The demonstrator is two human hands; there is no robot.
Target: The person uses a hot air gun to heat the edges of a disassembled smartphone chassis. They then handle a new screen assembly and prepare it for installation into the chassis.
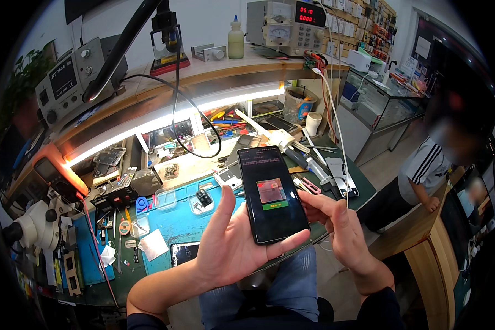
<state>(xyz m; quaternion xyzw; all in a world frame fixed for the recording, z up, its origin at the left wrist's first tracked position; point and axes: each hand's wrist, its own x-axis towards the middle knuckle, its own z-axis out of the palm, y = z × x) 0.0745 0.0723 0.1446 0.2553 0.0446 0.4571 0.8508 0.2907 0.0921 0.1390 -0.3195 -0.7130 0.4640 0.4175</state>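
Resting on the spread left hand [225,250], a flat black phone [274,190] with a lit screen is held above legs in blue jeans [291,280]. The screen shows a small reddish picture with a green bar under it. The left thumb sticks up beside the phone, apart from its edge, and one finger pokes out below it. The right hand [344,234] is loosely bent, its fingertips by the phone's right edge; I cannot tell if they pinch it. Past the hands is a dark green counter [366,186] with a bright blue mat [181,228]. On the mat sit a small clear plastic box [202,203] with little black bits inside, a clear plastic tray [165,199] and a white square sheet [154,245]. To the left, an orange and black meter [55,175] stands near a white and black microscope [38,228]. On a long wooden shelf [220,71] at the back are a bottle of pale green liquid [236,43] and a grey box with red lit numbers [283,27].
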